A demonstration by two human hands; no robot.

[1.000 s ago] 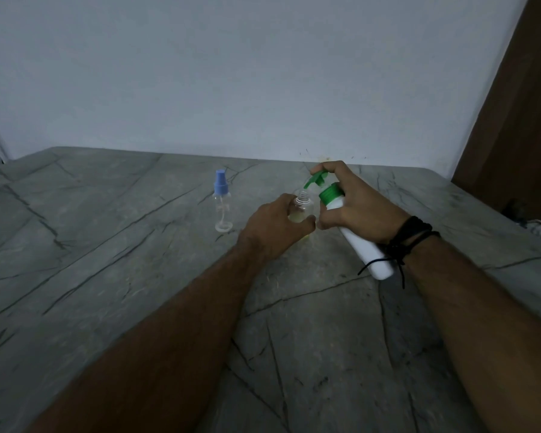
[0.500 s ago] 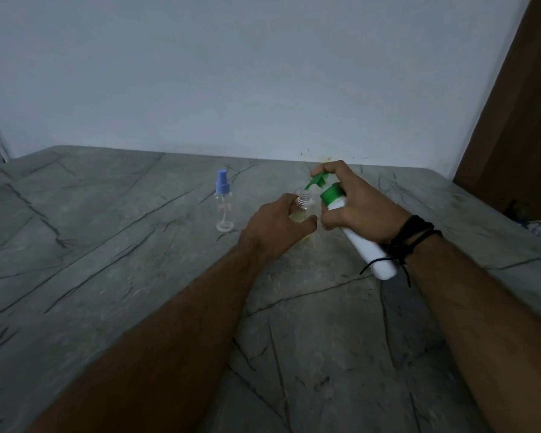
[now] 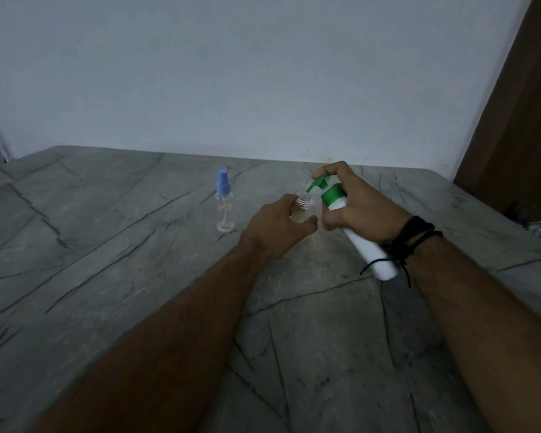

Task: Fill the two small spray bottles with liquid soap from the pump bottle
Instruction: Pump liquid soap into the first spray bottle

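Pump bottle (image 3: 361, 245): white body, green collar and pump head; tilted, spout over the neck of the open spray bottle
Open spray bottle (image 3: 304, 207): clear, cap off, threaded neck bare, upright, yellowish liquid inside
Capped spray bottle (image 3: 224, 205): clear, blue spray top, upright on the table, left of the other two

Dim, flat light; soft blur, edges bowed

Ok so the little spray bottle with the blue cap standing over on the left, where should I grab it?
Probably round the clear body of the blue-capped spray bottle, below the cap, coming in from the near side. It stands upright and apart on the table, and its narrow round barrel suits thumb and fingers wrapping it.
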